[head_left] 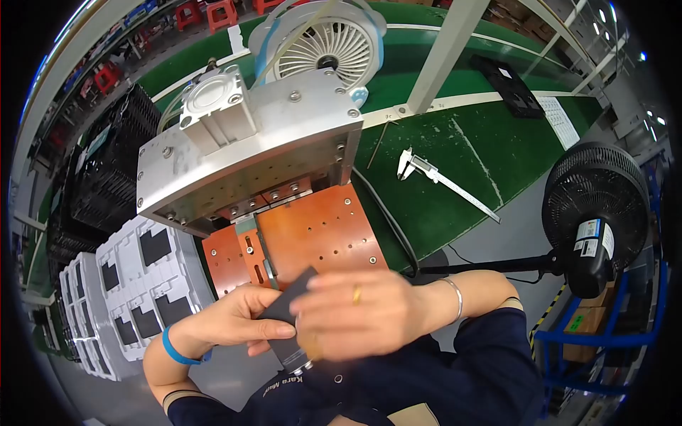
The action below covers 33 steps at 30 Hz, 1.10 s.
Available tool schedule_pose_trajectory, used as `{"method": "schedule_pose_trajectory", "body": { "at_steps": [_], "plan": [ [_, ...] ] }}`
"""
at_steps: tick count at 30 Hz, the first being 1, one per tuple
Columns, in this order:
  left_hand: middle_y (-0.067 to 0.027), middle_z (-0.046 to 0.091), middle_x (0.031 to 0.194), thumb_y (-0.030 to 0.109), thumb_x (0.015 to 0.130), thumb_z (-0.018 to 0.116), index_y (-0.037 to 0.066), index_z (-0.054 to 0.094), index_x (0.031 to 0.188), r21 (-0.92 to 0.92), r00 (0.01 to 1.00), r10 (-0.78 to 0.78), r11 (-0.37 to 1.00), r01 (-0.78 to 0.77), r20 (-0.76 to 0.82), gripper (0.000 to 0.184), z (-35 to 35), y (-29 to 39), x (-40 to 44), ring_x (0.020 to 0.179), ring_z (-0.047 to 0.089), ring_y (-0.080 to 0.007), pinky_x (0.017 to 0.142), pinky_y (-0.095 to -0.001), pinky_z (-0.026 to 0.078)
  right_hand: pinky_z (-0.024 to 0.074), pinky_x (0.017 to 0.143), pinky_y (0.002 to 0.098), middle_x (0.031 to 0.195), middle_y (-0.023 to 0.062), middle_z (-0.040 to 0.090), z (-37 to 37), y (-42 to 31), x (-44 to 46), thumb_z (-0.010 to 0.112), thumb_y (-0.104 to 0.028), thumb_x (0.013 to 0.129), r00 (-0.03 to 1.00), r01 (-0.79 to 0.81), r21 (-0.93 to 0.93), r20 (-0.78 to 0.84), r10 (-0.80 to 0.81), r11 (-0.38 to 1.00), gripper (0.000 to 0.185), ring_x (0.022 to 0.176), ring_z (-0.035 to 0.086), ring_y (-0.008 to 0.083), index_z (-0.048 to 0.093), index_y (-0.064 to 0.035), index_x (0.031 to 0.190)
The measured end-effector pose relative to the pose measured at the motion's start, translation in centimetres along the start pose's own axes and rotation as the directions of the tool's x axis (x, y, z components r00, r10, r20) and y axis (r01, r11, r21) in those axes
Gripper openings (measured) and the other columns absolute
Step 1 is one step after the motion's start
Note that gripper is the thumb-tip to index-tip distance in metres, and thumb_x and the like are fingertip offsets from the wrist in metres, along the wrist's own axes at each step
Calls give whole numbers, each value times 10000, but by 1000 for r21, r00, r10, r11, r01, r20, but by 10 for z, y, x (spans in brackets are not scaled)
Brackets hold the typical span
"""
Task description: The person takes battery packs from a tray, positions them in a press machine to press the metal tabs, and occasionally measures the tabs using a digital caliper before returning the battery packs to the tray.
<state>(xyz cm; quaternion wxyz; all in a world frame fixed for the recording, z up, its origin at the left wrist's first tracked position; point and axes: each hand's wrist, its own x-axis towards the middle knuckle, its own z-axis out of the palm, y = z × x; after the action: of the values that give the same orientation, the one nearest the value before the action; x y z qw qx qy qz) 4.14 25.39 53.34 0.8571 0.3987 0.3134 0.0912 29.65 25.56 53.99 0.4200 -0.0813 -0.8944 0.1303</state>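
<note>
Green covers the desk (518,153) that spreads beyond the metal press (284,128), with its cylinder on top. White trays (133,277) holding dark squares stand to the left, next to the press. Below the press lies an orange plate (295,209) with bolts and small holes. A black fan (595,192) stands off to the right, and a white fan (327,60) sits behind the press.

The right hand (369,312) is blurred over the upper right part of a dark flat piece (280,307); whether its fingers grip or merely brush it, I cannot tell. The left hand (249,318) grasps the piece from the left, thumb laid across its face, other fingers partly hidden beneath. The piece slants between both hands, in front of the orange plate's near edge. On the desk, a caliper (455,188) lies near a thin hex key (378,144).
</note>
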Motion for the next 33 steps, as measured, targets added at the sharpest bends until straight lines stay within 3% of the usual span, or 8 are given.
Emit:
{"method": "schedule_pose_trajectory", "body": {
  "at_steps": [3,6,9,12,16,21,25,33],
  "plan": [
    [-2,647,808,84,892,703,5,644,1060,2,981,65,998,-66,-182,195,14,3,-11,632,629,-89,566,-206,475,526,871,395,1072,113,671,-28,33,-17,768,-75,730,960,-269,-217,-145,241,939,308,1013,644,290,688,-62,1027],
    [-30,678,959,26,844,725,-11,631,1096,198,905,323,941,-275,-278,271,1,-20,-23,903,635,-98,788,-251,517,472,949,398,1166,138,639,-68,89,-98,764,-23,704,717,-689,-485,-351,602,539,432,1107,581,331,639,-22,1117],
    [-62,680,1044,10,847,711,-30,592,1151,177,833,361,932,-315,-419,328,18,-5,-16,964,627,-116,865,-287,514,473,941,407,1110,153,629,-100,125,-182,702,10,671,501,-748,-619,-293,814,238,433,1044,580,360,648,-13,1101],
    [-70,672,1047,50,866,713,-31,585,1150,213,779,361,932,-292,-512,321,18,-2,-1,957,630,-128,871,-296,516,505,837,421,976,146,612,-106,140,-193,701,-60,617,358,-799,-577,-228,905,171,274,958,581,356,667,-38,888],
    [-64,678,1015,91,884,712,-20,612,1119,196,763,348,938,-287,-545,278,11,-3,16,936,638,-125,865,-289,523,497,645,375,757,123,636,-106,152,-211,689,-54,606,416,-867,-423,-326,849,262,268,660,615,298,598,-24,856],
    [-57,685,1012,101,901,700,-17,627,1112,207,801,346,938,-279,-488,253,9,-2,19,938,643,-115,849,-277,529,381,560,211,719,25,568,-106,105,-186,570,54,649,293,-953,-44,-388,874,300,501,610,476,65,559,-29,1143],
    [-86,685,1001,86,911,680,-30,612,1111,73,849,260,964,-256,-461,241,10,3,19,927,669,-152,796,-301,583,390,584,177,829,8,601,-88,62,-125,686,46,744,387,-801,352,-313,867,484,393,686,505,44,577,-3,1119],
    [-99,688,1020,85,898,696,-34,629,1100,75,838,226,973,-218,-497,244,12,-1,17,906,670,-153,823,-299,566,369,470,208,787,22,666,-46,41,-49,872,-170,645,792,-603,-64,-171,587,795,440,585,493,80,722,-53,1041]
  ]
}}
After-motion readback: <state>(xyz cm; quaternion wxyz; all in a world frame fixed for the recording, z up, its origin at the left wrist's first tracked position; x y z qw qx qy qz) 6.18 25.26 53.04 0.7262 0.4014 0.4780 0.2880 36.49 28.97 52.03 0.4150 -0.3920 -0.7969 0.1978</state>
